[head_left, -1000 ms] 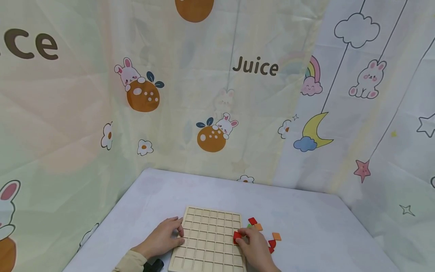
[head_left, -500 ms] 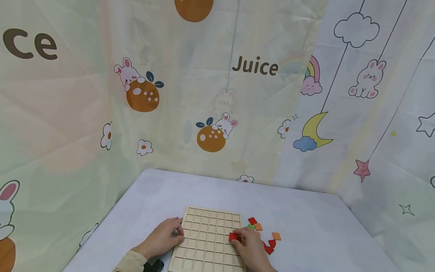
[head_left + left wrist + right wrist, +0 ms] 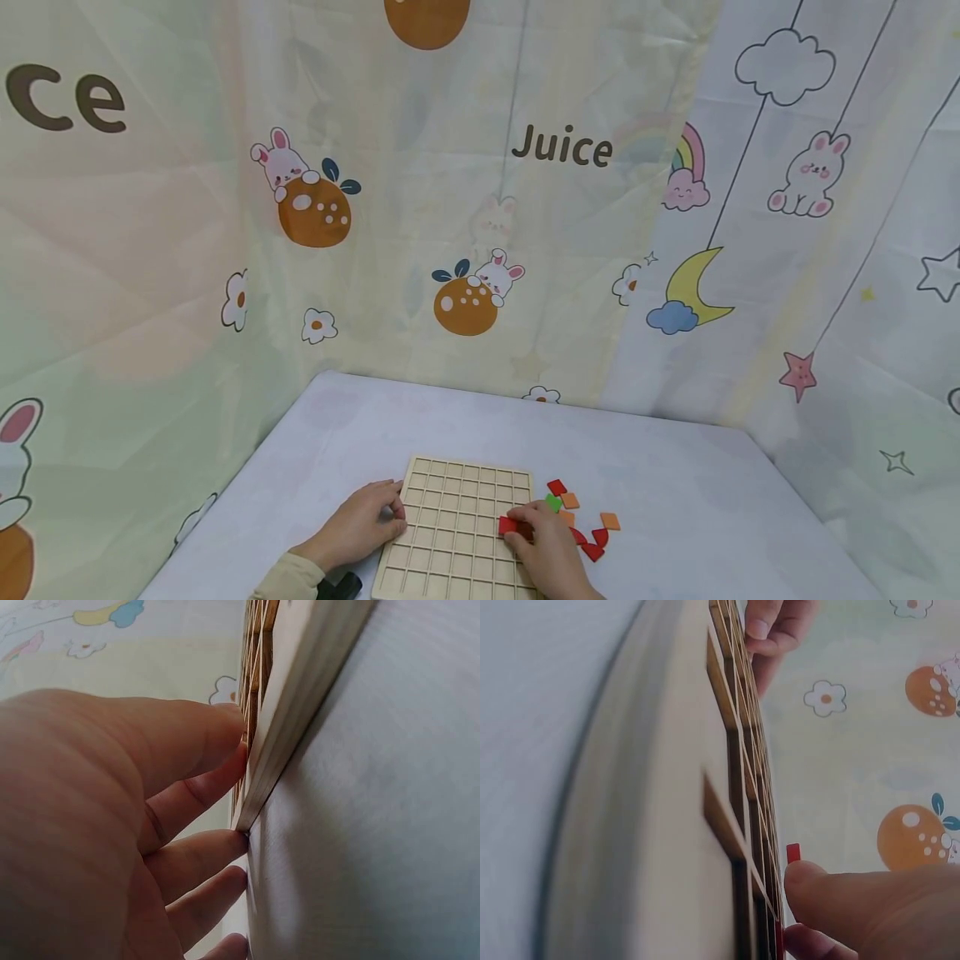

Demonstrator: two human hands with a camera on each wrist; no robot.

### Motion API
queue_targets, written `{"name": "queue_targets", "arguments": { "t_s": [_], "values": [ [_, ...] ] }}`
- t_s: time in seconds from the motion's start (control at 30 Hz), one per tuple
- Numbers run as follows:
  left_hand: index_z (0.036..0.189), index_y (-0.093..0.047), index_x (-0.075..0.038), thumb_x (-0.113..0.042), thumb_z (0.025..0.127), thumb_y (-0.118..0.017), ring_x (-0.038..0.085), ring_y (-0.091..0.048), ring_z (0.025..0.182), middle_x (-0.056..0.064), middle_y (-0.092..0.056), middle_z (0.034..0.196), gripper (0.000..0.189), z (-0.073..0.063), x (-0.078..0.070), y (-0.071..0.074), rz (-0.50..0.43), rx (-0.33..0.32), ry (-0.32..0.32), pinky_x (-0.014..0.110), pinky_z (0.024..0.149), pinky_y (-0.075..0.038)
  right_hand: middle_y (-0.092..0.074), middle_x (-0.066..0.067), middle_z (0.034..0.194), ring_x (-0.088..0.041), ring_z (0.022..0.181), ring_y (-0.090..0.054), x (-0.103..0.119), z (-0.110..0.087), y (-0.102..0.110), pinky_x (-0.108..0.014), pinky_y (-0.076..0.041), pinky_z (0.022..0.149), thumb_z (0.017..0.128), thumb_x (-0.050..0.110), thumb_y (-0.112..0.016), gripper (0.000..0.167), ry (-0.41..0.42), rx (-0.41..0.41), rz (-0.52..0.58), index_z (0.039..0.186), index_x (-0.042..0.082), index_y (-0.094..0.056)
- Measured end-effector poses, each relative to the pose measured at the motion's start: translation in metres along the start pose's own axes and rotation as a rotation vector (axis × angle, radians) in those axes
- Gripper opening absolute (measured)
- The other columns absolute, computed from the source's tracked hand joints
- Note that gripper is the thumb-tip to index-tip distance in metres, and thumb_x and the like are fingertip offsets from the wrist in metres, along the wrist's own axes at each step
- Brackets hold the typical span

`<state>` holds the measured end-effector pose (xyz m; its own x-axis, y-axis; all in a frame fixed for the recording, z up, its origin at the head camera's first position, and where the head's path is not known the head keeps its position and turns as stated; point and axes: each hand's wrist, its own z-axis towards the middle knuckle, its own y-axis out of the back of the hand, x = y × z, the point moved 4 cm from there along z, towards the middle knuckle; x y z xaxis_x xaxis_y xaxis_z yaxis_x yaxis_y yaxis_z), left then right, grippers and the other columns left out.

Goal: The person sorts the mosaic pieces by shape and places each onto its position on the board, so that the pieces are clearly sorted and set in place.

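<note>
A pale wooden grid board (image 3: 450,533) lies on the table. My left hand (image 3: 363,523) rests along its left edge; in the left wrist view the thumb (image 3: 202,731) and index finger touch the frame, while the other fingertips reach down to the tabletop. Over the board's right side, my right hand (image 3: 551,546) pinches a red square tile (image 3: 507,525) between thumb and fingers. The right wrist view shows a red tile (image 3: 793,852) sticking out past the thumb (image 3: 817,889). Some red (image 3: 779,941) also shows at the board's surface there, partly hidden.
Right of the board lie several loose tiles: a red one (image 3: 557,487), a green one (image 3: 553,502), orange ones (image 3: 611,522) and curved red ones (image 3: 594,552). A black object (image 3: 341,586) sits by my left wrist. Printed curtains (image 3: 420,208) hang behind the table.
My right hand has shifted slightly left with the red tile, from the board's right edge further over the grid. More loose tiles show behind it. My left hand has stayed put.
</note>
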<state>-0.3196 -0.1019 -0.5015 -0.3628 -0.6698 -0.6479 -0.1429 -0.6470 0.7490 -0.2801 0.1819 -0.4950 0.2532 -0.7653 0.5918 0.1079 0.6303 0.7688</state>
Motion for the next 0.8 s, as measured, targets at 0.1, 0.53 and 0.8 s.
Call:
{"name": "queue_targets", "arguments": {
  "t_s": [0.1,0.53,0.8],
  "values": [
    [0.077,-0.059,-0.025,-0.021,0.083,-0.075,0.045,-0.04,0.134,0.02,-0.054,0.139,0.018,-0.0006,-0.0004,0.0007,-0.001,-0.002,-0.011,0.066,0.107,-0.03,-0.058,0.007,0.1,-0.008,0.085,-0.056,0.0001,0.0005,-0.0008,-0.022,-0.051,0.068,0.083,0.021,-0.078,0.025,-0.005,-0.002,-0.007,0.106,0.014,-0.072],
    [0.076,-0.059,-0.025,-0.021,0.083,-0.075,0.045,-0.04,0.134,0.02,-0.054,0.138,0.018,-0.0003,-0.0005,0.0007,-0.005,-0.002,-0.017,0.066,0.107,-0.031,-0.056,0.008,0.099,-0.008,0.084,-0.051,0.0005,0.0022,-0.0028,-0.022,-0.047,0.066,0.083,0.021,-0.079,0.023,0.032,-0.045,-0.067,0.104,0.016,-0.073],
    [0.077,-0.059,-0.025,-0.02,0.084,-0.075,0.044,-0.04,0.134,0.02,-0.054,0.139,0.018,-0.0013,-0.0021,0.0022,-0.012,0.002,-0.009,0.066,0.107,-0.031,-0.053,0.009,0.097,-0.006,0.08,-0.046,0.0003,0.0027,-0.0047,-0.02,-0.043,0.062,0.083,0.02,-0.078,0.022,0.037,-0.05,-0.1,0.104,0.016,-0.073]
  ]
}}
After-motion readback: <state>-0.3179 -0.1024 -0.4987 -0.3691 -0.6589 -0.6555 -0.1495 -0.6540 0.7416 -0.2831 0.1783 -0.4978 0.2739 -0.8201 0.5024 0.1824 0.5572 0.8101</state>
